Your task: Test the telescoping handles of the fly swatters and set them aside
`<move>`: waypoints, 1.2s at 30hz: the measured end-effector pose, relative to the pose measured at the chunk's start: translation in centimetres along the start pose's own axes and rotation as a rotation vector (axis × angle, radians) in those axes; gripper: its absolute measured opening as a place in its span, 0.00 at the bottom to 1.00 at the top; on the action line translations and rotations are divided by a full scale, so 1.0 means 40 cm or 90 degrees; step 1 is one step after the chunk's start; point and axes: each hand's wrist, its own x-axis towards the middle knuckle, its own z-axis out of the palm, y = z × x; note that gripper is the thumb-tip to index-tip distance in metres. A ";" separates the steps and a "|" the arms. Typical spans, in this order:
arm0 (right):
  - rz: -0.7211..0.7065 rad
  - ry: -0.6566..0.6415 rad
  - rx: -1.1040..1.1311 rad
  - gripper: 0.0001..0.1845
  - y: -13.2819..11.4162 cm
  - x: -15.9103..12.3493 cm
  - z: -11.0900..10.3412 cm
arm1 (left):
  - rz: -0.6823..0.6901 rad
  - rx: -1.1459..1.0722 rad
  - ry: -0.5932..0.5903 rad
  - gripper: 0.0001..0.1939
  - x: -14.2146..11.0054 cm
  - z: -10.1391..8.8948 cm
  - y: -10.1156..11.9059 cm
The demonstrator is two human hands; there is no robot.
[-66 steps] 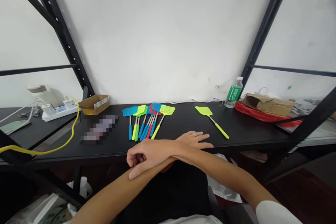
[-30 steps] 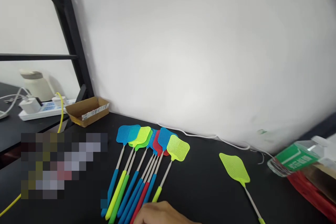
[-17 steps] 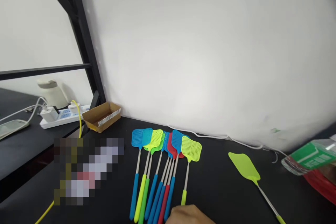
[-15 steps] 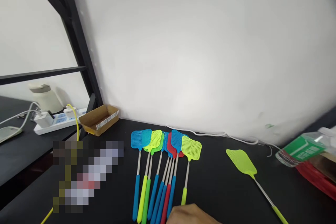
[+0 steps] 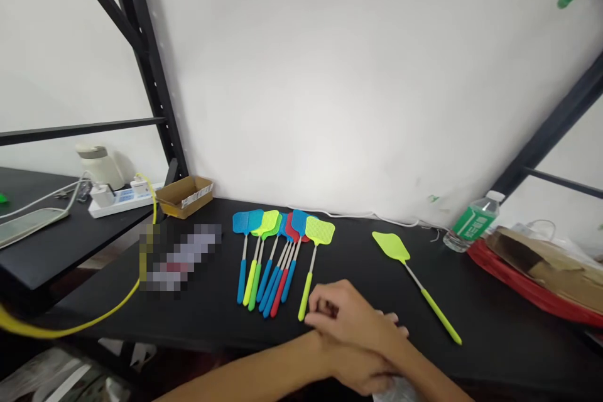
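Swatters (image 5: 389, 246): ten are counted by their handles, the heads in the cluster being overlapped;
Blue handles (image 5: 241, 282): five are counted;
Yellow handles (image 5: 305, 296): three are counted, of which one is set apart;
Green handle (image 5: 255, 287): one is seen;
Red handle (image 5: 279, 292): one is seen;
Hands (image 5: 336, 311): two are shown;
Bottle (image 5: 473, 224): one is seen;
Open cardboard box (image 5: 194, 206): one is counted beside the frame;
Power strip (image 5: 123, 203): one is seen;
White plugs (image 5: 103, 196): two are counted in it.
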 end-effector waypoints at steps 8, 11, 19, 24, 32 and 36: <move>0.119 0.342 0.208 0.18 0.119 -0.133 -0.020 | -0.380 0.150 0.202 0.17 -0.169 -0.138 -0.002; 0.130 0.314 0.193 0.19 0.135 -0.145 -0.003 | -0.514 0.235 0.212 0.18 -0.188 -0.123 -0.015; 0.131 0.308 0.228 0.19 0.145 -0.136 0.001 | -0.490 0.248 0.251 0.15 -0.209 -0.101 -0.005; 0.167 0.295 0.369 0.29 0.159 -0.128 -0.010 | -0.386 0.193 0.282 0.15 -0.242 -0.118 0.000; 0.147 0.402 0.584 0.25 0.171 -0.137 -0.024 | -0.338 0.017 0.315 0.15 -0.246 -0.113 -0.018; 0.163 0.423 0.553 0.24 0.173 -0.133 -0.017 | -0.378 -0.036 0.308 0.15 -0.242 -0.126 -0.021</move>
